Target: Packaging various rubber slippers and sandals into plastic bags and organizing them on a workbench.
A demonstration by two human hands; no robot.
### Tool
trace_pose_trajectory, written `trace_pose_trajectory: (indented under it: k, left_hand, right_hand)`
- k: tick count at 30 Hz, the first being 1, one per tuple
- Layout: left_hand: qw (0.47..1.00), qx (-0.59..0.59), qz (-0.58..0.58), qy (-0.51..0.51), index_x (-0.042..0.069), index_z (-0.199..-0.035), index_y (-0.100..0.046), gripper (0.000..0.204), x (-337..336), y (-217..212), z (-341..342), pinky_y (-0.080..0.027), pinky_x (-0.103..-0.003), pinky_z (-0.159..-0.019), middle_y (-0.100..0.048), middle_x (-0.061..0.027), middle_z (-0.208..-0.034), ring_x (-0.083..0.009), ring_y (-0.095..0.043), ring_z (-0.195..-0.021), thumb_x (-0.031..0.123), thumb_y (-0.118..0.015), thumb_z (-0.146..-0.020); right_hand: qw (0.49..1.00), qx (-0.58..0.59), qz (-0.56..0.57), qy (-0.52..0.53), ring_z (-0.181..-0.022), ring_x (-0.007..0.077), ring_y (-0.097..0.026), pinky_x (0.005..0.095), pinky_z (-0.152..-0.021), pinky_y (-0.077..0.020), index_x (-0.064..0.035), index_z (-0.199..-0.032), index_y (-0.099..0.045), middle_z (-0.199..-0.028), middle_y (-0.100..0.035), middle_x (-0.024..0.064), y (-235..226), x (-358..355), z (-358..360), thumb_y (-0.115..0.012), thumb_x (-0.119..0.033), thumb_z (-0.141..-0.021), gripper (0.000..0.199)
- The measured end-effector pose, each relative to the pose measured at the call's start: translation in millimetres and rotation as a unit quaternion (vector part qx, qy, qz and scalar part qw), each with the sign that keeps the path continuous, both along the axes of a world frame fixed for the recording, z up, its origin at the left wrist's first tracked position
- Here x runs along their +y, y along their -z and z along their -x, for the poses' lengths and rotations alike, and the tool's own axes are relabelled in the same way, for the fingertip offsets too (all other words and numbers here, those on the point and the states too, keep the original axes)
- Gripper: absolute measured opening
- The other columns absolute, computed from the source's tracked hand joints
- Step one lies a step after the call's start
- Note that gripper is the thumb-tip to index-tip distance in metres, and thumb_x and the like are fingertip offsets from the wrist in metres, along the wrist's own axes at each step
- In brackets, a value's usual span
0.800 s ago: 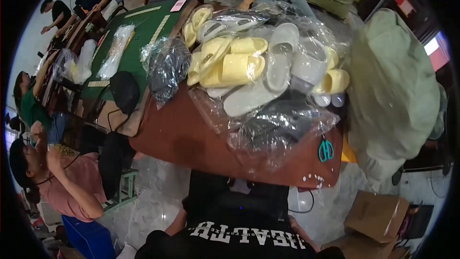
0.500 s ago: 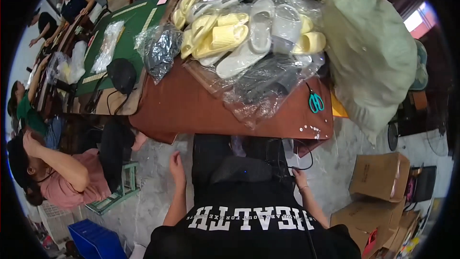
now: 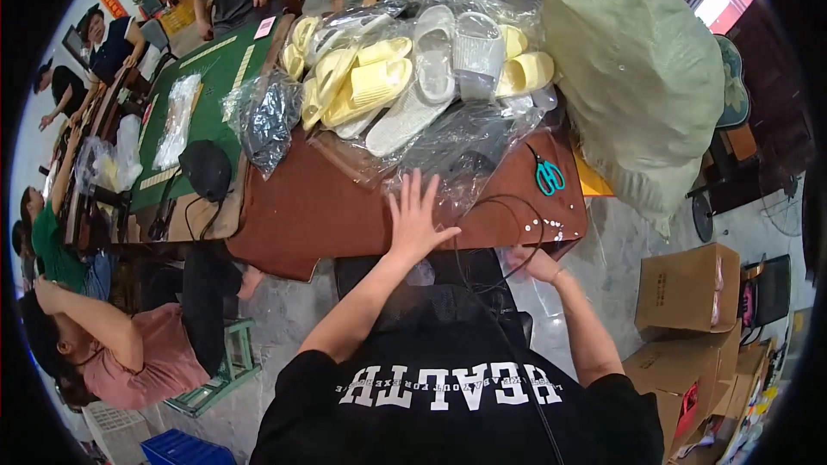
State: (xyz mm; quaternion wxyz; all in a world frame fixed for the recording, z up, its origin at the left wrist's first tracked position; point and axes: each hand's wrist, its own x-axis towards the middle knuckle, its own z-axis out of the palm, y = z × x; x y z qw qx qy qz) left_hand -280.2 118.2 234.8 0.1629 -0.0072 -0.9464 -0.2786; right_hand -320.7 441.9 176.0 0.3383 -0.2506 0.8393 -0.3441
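Above the near edge of the brown-covered table [image 3: 276, 215], my left hand [image 3: 415, 222] is spread open with nothing in it. Its fingertips reach the lower edge of a clear plastic bag [image 3: 478, 151]; contact is hard to tell. Yellow slippers [image 3: 369, 92] and grey slippers [image 3: 433, 56] lie heaped in and under that plastic. My right hand [image 3: 536, 263] is low at the table's front edge, its fingers smeared by motion. A thin black cable [image 3: 544, 228] loops beside it; whether the hand holds it cannot be made out.
Teal-handled scissors [image 3: 549, 177] and small white bits [image 3: 556, 226] lie at the table's right. A bulging pale green sack [image 3: 633, 69] stands beyond, cardboard boxes [image 3: 687, 288] below. Leftward are a green cutting mat [image 3: 220, 69], a black cap [image 3: 205, 169] and a seated person in pink [image 3: 151, 340].
My left hand has risen from beside my lap to above the table edge, fingers spreading. My right hand has moved up to the edge, and the cable loop now stands higher.
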Motion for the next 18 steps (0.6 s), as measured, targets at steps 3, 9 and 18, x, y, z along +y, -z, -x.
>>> trace_pose_trajectory:
  k: [3, 9, 18]
  left_hand:
    - [0.997, -0.026, 0.075, -0.021, 0.016, -0.138, -0.037, 0.072, -14.1, 29.1, 31.0, -0.026, -0.055, -0.104, -0.03, -0.0172, -0.145, -0.0369, -0.027, -0.134, 0.035, -0.069, -0.077]
    - [0.957, -0.061, -0.26, -0.115, 0.004, -0.101, -0.065, 0.022, -86.9, 26.0, 75.1, -0.051, -0.034, -0.066, -0.068, -0.0141, -0.08, -0.0209, -0.066, -0.073, 0.018, -0.053, -0.09]
    - [0.966, -0.026, -0.248, -0.076, 0.007, -0.103, -0.065, 0.02, -108.1, -22.7, 28.6, -0.05, -0.036, -0.074, -0.068, -0.0099, -0.086, -0.0283, -0.065, -0.081, 0.016, -0.06, -0.086]
  right_hand:
    - [0.965, -0.129, -0.206, 0.095, -0.06, 0.0176, -0.062, 0.0342, -0.05, -0.0482, -0.0065, -0.091, -0.064, -0.074, -0.064, 0.0057, -41.5, 19.6, -1.5, -0.057, -0.026, -0.085, 0.022]
    - [0.959, 0.167, -0.061, 0.222, -0.076, 0.0314, -0.064, 0.0387, -0.067, -0.0494, -0.0022, -0.099, -0.061, -0.087, -0.065, 0.0176, -74.8, 37.1, 34.9, -0.057, -0.024, -0.086, 0.026]
    - [0.921, 0.275, 0.18, 0.21, -0.113, 0.0311, -0.053, 0.0365, -0.096, -0.0407, -0.0064, -0.127, -0.049, -0.121, -0.056, 0.0169, -69.1, -129.4, 128.1, -0.054, -0.015, -0.087, 0.041]
